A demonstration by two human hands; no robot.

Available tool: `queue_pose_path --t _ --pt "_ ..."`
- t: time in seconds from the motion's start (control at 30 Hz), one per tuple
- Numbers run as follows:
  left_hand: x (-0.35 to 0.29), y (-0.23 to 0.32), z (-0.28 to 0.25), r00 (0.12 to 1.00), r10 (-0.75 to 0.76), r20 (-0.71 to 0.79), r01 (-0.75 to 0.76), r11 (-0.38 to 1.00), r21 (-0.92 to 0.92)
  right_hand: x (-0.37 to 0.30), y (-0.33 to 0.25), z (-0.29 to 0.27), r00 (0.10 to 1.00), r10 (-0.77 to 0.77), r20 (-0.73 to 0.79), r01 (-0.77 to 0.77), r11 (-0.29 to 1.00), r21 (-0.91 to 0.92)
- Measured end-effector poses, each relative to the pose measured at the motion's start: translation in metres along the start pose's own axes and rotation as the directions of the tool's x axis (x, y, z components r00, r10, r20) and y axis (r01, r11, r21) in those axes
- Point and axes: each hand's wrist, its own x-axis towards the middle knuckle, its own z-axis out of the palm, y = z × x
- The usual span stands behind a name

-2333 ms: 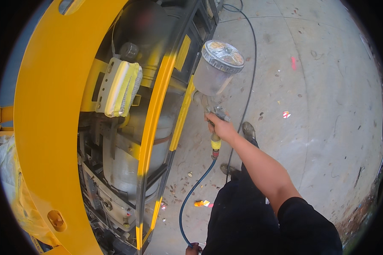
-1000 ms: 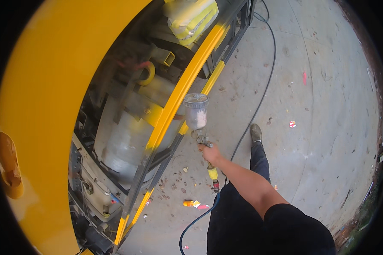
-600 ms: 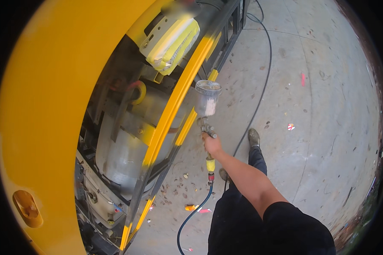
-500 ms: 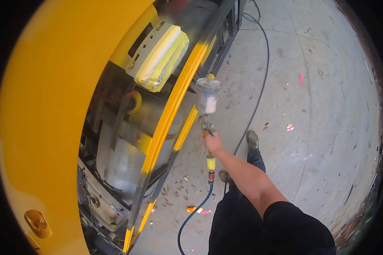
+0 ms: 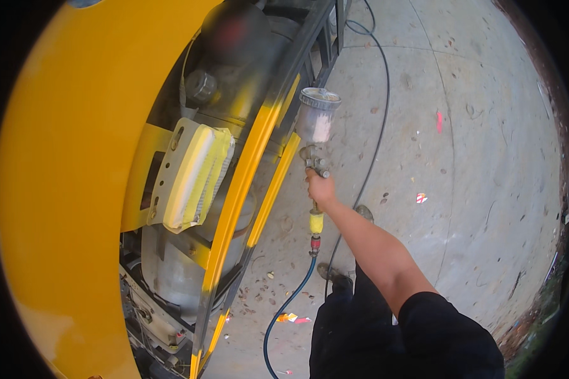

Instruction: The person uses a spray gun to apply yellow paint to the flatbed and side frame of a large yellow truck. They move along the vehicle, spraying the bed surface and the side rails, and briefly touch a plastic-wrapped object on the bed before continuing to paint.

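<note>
My right hand (image 5: 321, 189) is closed round the handle of a spray gun (image 5: 314, 162), held upright. A translucent cup (image 5: 316, 120) with pale residue and a lid sits on top of the gun. Below the grip are a yellow-wrapped fitting (image 5: 316, 221) and a red coupling (image 5: 315, 243), joined to a dark blue air hose (image 5: 278, 316). The gun is just right of a metal rail (image 5: 243, 177), yellow along its middle and dark toward its ends. Whether my finger presses the trigger cannot be made out. My left hand is out of view.
A large yellow panel (image 5: 69, 189) fills the left side. A bracket carries a part masked with paper and yellow tape (image 5: 199, 177), above a grey tank (image 5: 171, 271). A black hose (image 5: 380, 126) crosses the concrete floor (image 5: 487, 158), which has leaves and scraps on it.
My right hand and the spray gun have moved farther up the view. The masked part now appears lower and farther left, and my feet have shifted. The gun remains in my hand.
</note>
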Motion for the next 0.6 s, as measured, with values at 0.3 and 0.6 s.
queue_pose_path --t 0.3,0.6 --pt "0.009 -0.049 0.007 0.963 0.269 0.025 -0.27 0.961 0.054 0.009 0.034 -0.005 0.992 -0.119 0.046 0.123 0.987 -0.108" --pt "0.036 -0.138 -0.008 0.988 -0.13 0.086 0.144 0.972 -0.187 -0.066 0.127 0.007 0.98 0.042 0.196 -0.004 0.982 -0.19"
